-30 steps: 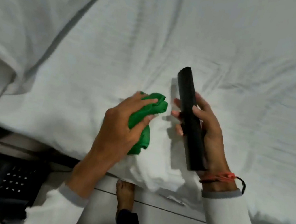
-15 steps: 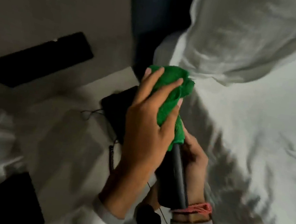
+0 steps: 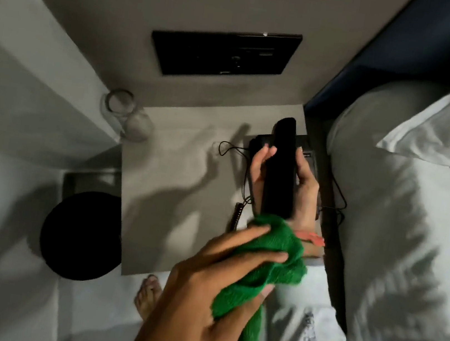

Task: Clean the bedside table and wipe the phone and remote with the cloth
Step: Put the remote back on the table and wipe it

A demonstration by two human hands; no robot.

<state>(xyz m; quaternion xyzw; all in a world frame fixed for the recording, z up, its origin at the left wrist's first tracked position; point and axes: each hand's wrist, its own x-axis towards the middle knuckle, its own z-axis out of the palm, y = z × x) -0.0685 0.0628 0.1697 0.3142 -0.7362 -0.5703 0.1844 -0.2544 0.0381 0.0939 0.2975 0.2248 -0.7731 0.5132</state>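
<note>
Head camera looks steeply down, close above the bedside table (image 3: 170,179) and bed edge (image 3: 385,223).

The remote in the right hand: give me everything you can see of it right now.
The remote is a long, slim black bar, matte and plastic-looking, with no buttons visible on the side facing the camera. It is held lengthwise above the bedside table, far end pointing toward the wall. The right hand has it in its grip, fingers curling round both edges. Its near end meets the green cloth, bunched in the left hand.
</note>
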